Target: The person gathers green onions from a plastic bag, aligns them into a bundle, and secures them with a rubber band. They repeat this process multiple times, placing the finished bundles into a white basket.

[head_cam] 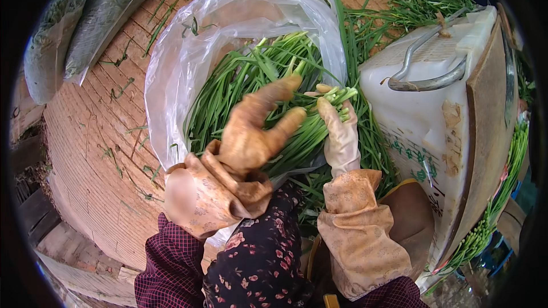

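Both of my hands wear long rubber gloves with patterned cuffs. My right hand [340, 130] is closed around the pale cut ends of a bunch of green leafy stalks [306, 130]. Just left of it, my left hand [259, 126] is blurred, with its thumb and fingers spread over the greens and nothing seen between them. Beneath and beyond both hands, a wide-mouthed clear plastic bag [171, 77] lies around more long green stalks [227, 90]. The bag's rim stands up at the far side and on the left.
Right of the bag stands a white foam box [398, 107] with a bent metal handle [428, 83]. Loose greens [428, 0] lie beyond it, and a stalk bundle [483, 222] is at its far side. Two filled plastic bags [100, 13] lie upper left on the ridged brown board [94, 137].
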### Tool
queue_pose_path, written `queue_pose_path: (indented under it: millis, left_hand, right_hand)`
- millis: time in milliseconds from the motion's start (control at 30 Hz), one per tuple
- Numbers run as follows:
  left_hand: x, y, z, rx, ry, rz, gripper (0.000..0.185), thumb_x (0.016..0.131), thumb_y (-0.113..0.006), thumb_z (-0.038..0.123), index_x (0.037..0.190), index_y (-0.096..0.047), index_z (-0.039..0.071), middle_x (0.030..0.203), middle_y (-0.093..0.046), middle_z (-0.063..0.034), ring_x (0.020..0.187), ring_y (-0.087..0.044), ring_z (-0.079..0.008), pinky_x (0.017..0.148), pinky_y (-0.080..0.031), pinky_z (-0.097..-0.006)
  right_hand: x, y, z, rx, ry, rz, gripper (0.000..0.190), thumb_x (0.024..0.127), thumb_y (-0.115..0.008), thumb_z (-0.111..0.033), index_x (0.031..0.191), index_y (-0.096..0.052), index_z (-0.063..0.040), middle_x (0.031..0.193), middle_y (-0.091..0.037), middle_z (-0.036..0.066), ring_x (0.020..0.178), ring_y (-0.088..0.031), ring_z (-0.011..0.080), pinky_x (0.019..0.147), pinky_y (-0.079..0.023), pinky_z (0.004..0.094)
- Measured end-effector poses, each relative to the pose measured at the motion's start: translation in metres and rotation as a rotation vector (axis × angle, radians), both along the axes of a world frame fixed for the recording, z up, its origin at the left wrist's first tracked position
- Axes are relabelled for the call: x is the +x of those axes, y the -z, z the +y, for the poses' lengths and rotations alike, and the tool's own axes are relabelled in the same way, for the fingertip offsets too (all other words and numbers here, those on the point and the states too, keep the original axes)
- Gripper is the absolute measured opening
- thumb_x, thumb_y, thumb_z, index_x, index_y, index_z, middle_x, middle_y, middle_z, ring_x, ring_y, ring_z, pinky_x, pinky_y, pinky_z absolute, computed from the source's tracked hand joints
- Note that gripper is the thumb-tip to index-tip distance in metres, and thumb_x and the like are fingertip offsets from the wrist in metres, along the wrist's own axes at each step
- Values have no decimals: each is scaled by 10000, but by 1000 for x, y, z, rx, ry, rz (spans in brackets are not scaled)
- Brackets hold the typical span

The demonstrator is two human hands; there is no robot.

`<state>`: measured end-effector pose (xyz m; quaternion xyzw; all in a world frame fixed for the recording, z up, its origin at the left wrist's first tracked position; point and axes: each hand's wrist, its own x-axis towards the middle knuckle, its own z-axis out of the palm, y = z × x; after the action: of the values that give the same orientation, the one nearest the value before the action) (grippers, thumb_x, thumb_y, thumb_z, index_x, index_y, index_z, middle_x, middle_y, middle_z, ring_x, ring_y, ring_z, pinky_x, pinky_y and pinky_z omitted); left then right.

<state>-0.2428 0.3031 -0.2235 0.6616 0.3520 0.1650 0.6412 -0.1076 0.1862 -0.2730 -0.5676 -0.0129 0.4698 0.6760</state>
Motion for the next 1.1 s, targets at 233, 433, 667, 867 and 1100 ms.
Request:
queue_pose_path:
  millis: [233, 433, 667, 867, 1100]
  left_hand:
    - [-29, 86, 72, 777, -82, 415, 524, 1003, -572, 345, 1398, -537, 3, 1179, -671, -272, 1130, -631, -440, 1017, -474, -475]
    - [1, 107, 64, 350, -103, 614, 542, 973, -589, 406, 1396, -545, 71, 1137, -687, -242, 1119, -622, -417, 980, -463, -487]
    - [-20, 85, 50, 553, -278, 283, 227, 900, -647, 101, 1112, -727, 88, 1124, -689, -162, 1095, -628, -364, 977, -480, -451]
    - [-9, 48, 18, 712, -248, 262, 344, 902, -684, 130, 1239, -661, 67, 1245, -652, -186, 1161, -598, -382, 1005, -471, -465]
    - [-24, 66, 10, 432, -36, 484, 360, 884, -728, 212, 1211, -700, 65, 1140, -676, -179, 1085, -635, -337, 968, -489, -413]
  right_hand:
    - [1, 9, 3, 16, -81, -53, 359, 962, -668, -244, 1244, -615, -27, 1057, -711, 94, 925, -655, 154, 840, -535, 312]
    - [3, 18, 6, -68, -11, -41, 316, 972, -648, -177, 1242, -616, -16, 1035, -720, 102, 886, -654, 145, 805, -542, 299]
    - [3, 15, 6, -86, -9, -40, 294, 977, -632, -170, 1221, -625, -7, 1006, -720, 115, 857, -654, 151, 718, -575, 317]
    - [6, 17, 7, -76, -34, 11, 291, 980, -629, -156, 1230, -623, -8, 1009, -718, 116, 860, -657, 147, 721, -575, 312]
    - [7, 22, 12, -68, -63, -31, 298, 980, -636, -157, 1244, -623, -19, 1002, -718, 107, 849, -653, 134, 747, -560, 296]
